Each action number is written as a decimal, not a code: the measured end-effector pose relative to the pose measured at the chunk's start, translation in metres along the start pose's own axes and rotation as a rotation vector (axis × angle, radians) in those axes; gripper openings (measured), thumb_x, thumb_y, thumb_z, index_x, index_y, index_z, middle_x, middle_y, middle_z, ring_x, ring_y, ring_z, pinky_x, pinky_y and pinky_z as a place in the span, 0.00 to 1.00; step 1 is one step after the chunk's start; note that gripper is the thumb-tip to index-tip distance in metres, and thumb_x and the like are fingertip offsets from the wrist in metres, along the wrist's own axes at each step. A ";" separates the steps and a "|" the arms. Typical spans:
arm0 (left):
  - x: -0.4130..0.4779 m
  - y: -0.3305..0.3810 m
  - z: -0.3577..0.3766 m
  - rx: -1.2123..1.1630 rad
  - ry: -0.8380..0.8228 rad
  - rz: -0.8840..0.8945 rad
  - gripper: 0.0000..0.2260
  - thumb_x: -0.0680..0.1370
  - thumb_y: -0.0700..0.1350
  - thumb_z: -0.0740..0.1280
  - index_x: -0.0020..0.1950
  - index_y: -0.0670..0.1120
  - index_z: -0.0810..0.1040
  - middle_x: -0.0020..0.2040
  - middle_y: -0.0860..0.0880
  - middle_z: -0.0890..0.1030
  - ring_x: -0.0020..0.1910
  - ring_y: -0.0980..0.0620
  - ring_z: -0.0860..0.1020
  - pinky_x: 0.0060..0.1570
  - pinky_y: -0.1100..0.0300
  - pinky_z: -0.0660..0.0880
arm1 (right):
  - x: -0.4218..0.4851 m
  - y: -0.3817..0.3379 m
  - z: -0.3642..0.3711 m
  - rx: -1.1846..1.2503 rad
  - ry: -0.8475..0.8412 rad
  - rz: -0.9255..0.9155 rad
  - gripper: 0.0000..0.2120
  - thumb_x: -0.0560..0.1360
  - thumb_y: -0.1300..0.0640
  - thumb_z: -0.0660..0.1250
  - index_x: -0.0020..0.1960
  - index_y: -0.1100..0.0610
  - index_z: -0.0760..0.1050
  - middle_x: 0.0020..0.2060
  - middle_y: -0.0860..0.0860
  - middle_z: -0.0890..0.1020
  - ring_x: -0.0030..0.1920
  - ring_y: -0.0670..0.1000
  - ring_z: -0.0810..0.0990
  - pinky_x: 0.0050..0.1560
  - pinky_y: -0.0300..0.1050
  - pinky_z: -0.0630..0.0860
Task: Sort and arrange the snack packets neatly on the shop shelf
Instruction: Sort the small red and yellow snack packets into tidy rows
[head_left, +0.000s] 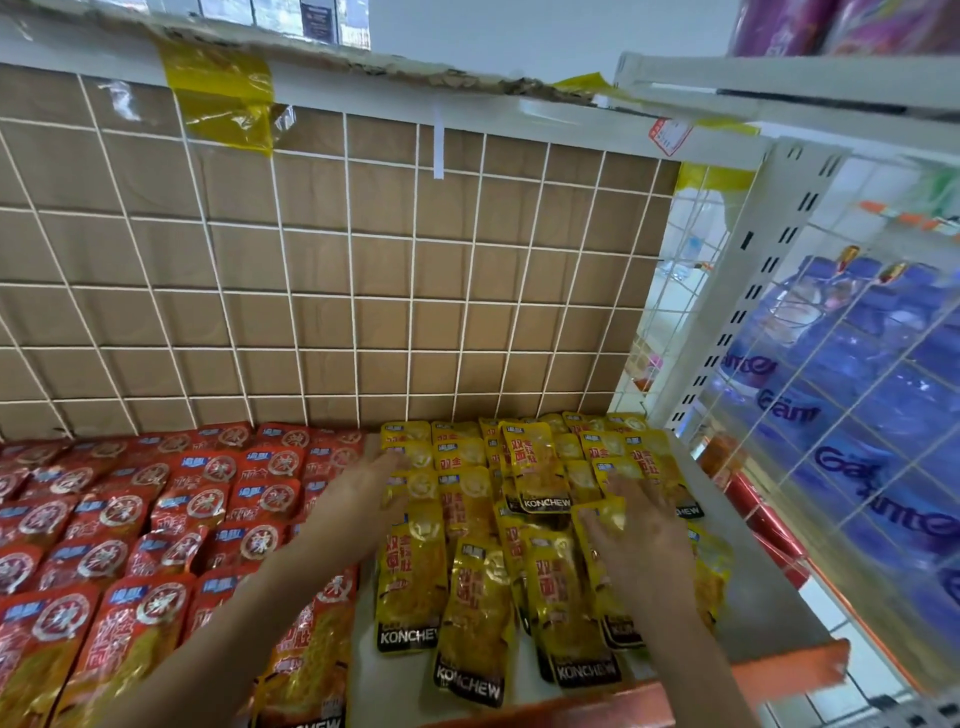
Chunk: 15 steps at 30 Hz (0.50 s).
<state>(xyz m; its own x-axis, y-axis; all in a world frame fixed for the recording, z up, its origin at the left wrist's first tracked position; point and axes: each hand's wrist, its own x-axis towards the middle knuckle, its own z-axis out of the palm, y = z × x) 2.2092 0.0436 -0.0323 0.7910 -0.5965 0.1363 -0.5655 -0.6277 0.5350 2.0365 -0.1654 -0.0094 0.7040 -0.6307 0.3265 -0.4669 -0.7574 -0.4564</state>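
Currently both hands lie flat on the yellow packets (475, 587) on the shelf (763, 597).
Left hand (358, 488) rests, fingers straight, at the pile's left edge, beside the red packets (119, 514). Right hand (641, 530) presses spread fingers on the pile's right side. Neither grips anything. A wire grid (363, 286) stands behind.

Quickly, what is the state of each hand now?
Left hand: open, touching yellow packets.
Right hand: open, flat on yellow packets.
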 end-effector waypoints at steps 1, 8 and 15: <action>-0.007 0.003 0.002 0.030 -0.024 0.009 0.17 0.78 0.49 0.64 0.67 0.50 0.70 0.64 0.49 0.72 0.59 0.49 0.73 0.58 0.55 0.69 | 0.000 0.009 -0.005 -0.080 -0.041 0.089 0.27 0.70 0.48 0.71 0.65 0.59 0.71 0.59 0.58 0.75 0.59 0.60 0.73 0.54 0.51 0.72; -0.042 0.004 0.012 0.072 -0.095 0.058 0.25 0.78 0.50 0.63 0.74 0.52 0.60 0.73 0.53 0.62 0.73 0.52 0.58 0.70 0.55 0.54 | -0.007 0.037 0.001 -0.148 -0.207 0.247 0.28 0.69 0.38 0.67 0.61 0.53 0.71 0.56 0.53 0.76 0.57 0.55 0.74 0.53 0.49 0.72; -0.059 -0.004 0.008 -0.003 -0.027 0.046 0.23 0.78 0.52 0.63 0.72 0.53 0.63 0.71 0.57 0.63 0.71 0.56 0.60 0.69 0.58 0.58 | -0.008 0.039 0.005 -0.046 -0.066 0.270 0.23 0.68 0.48 0.74 0.57 0.60 0.74 0.53 0.57 0.78 0.51 0.60 0.77 0.45 0.51 0.73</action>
<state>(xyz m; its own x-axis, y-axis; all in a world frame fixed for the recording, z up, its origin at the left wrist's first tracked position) 2.1634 0.0775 -0.0491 0.7575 -0.6379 0.1385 -0.6004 -0.5976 0.5314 2.0156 -0.1890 -0.0340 0.5837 -0.7992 0.1430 -0.6646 -0.5715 -0.4813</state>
